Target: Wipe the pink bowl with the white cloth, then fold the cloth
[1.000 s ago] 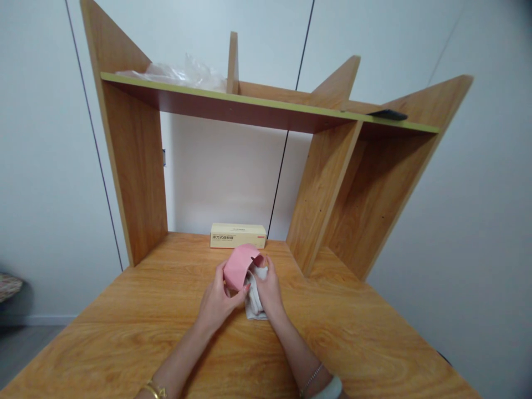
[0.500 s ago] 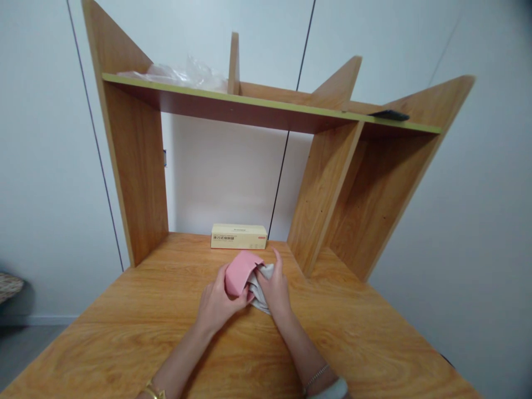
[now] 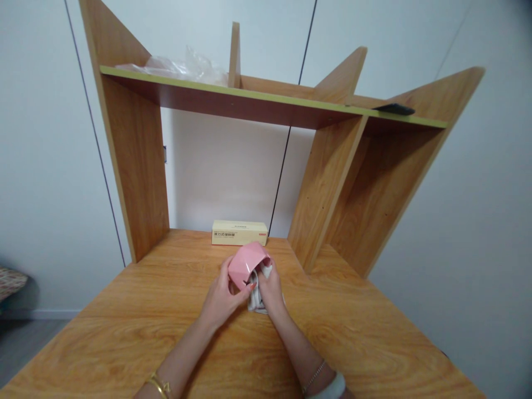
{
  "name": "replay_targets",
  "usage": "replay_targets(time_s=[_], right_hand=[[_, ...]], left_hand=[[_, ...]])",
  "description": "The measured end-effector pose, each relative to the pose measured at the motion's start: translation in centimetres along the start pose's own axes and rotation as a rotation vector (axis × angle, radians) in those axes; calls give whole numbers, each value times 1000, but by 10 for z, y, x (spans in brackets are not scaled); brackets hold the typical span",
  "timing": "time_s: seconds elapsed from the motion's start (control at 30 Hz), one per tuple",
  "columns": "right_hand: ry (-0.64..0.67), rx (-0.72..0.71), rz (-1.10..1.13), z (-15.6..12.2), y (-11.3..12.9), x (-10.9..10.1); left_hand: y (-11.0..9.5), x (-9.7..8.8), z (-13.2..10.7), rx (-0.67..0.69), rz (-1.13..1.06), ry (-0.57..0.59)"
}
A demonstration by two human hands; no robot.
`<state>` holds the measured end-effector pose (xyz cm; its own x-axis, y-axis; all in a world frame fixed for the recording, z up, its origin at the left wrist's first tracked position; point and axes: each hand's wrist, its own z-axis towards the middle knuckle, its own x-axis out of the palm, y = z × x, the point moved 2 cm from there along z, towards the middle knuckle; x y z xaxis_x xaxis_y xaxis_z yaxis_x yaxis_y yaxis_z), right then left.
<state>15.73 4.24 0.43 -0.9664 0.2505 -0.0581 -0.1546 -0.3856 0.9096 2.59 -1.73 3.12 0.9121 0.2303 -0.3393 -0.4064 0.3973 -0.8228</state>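
A glossy pink bowl-like container (image 3: 246,262) with angular faces is tilted on its side above the desk, its opening turned toward me and to the right. My left hand (image 3: 224,295) grips it by the left side, thumb at the lower rim. My right hand (image 3: 270,288) is partly inside the opening, closed around a crumpled pale grey cloth (image 3: 256,299). Part of that cloth hangs below the rim between the hands. The right fingertips are hidden within the container.
Behind the hands, a cream box (image 3: 239,233) with printed lettering stands on the wooden desk (image 3: 137,321). A wooden shelf unit (image 3: 145,183) rises at the back. On its upper shelf lie clear plastic bags (image 3: 183,69) and a dark flat object (image 3: 394,109).
The pink container has turned and shifted slightly up and to the right. My right hand has pushed the cloth further into its opening, and the raised thumb has come down.
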Motion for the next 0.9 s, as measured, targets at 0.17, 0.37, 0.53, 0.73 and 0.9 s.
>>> replay_targets(time_s=[0.17,0.37,0.53,0.73,0.9], right_hand=[[-38,23,-214,-1,11,-3],[-46,-43,-401,-5,24,-9],[-26,-72,-512,-4,24,-12],[-5,-65,-518,-3,19,-12],[42,-70,-411,-3,15,-10]], left_hand=[[6,-2,2,-47,7,-31],[10,-6,4,-75,82,-61],[8,-7,3,-82,196,-37],[7,-8,3,-103,262,-26],[15,-9,7,-173,195,-108]])
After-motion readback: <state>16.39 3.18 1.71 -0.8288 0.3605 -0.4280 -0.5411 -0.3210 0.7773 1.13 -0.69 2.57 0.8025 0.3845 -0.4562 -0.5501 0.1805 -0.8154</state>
